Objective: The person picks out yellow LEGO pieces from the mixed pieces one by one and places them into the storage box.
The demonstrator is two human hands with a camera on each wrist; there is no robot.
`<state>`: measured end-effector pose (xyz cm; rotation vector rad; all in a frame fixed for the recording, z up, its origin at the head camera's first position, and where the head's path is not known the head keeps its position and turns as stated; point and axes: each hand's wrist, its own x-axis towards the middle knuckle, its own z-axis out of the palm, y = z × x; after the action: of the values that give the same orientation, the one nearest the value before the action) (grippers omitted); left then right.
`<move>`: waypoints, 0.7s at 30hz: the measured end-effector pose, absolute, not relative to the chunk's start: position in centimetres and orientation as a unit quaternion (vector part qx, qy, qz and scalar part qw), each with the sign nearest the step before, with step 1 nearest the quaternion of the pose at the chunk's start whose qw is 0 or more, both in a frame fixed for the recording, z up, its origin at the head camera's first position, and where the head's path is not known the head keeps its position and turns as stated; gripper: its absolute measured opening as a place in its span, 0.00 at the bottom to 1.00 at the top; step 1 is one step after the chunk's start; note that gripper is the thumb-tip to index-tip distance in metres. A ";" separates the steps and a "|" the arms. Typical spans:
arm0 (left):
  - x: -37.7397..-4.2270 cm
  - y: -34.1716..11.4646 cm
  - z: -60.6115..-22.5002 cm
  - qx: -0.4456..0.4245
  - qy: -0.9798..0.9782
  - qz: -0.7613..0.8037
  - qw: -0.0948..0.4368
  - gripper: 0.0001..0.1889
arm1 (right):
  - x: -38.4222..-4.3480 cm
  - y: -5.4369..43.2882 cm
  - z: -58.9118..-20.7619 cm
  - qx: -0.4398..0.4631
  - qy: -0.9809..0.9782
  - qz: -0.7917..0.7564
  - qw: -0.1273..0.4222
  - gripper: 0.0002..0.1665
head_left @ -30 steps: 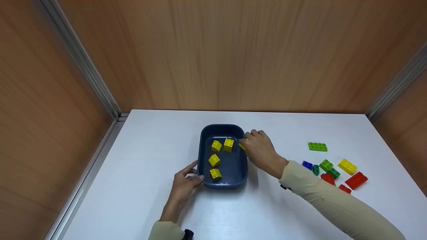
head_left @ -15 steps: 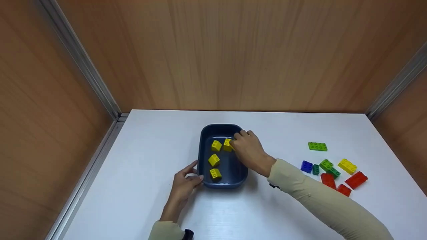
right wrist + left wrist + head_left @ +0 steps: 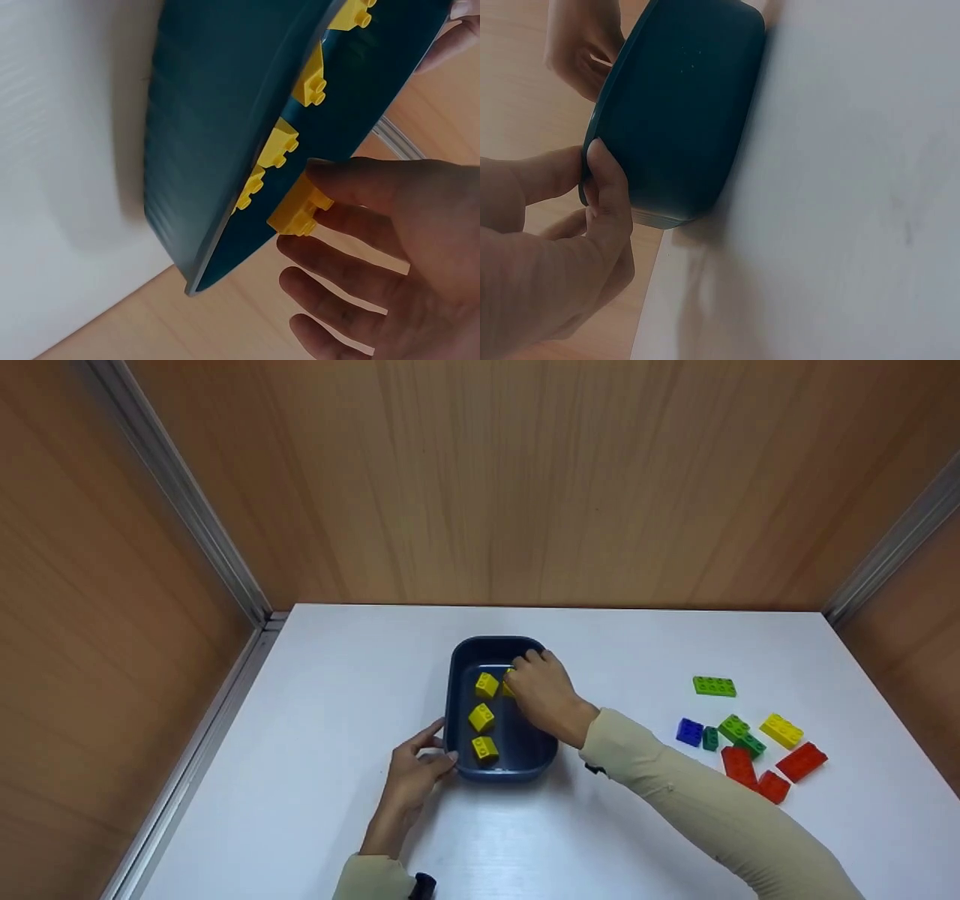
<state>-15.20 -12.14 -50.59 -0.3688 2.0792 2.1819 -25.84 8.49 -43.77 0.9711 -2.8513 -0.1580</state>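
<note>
A dark blue rectangular tray (image 3: 517, 754) lies on the white table. My left hand (image 3: 414, 772) grips its near left rim, and in the left wrist view the thumb and fingers pinch the tray's edge. Over the far right part of the tray is my right hand (image 3: 546, 694), pinching a yellow toy brick (image 3: 297, 206) between thumb and fingers. Several other yellow bricks with slanted sides, such as a front brick (image 3: 485, 749) and a middle brick (image 3: 481, 718), rest inside the tray. The right fingers partly cover the brick farthest right (image 3: 508, 685) in the head view.
To the right lie loose bricks: a light green one (image 3: 714, 686), a blue one (image 3: 689, 732), a yellow one (image 3: 781, 730), a red one (image 3: 802, 763) and several more. Wood-grain panels (image 3: 525, 495) stand behind and at both sides of the table.
My right hand has moved left from the tray's right rim to over its inside, carrying the yellow brick. My left hand has stayed on the tray.
</note>
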 end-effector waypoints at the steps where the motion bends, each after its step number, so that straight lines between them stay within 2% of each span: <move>1: -15.2 -12.1 -50.6 -0.121 0.684 0.717 0.053 0.35 | -25.9 8.4 -43.8 0.321 -0.944 -0.053 0.059 0.14; 21: -14.8 -12.3 -50.6 -0.119 0.680 0.721 0.057 0.35 | -26.4 6.2 -44.1 0.312 -0.947 -0.081 0.007 0.09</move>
<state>-14.85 -12.31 -50.57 -0.3615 2.0618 2.1878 -26.41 6.23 -44.09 0.9762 -2.9602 -0.2531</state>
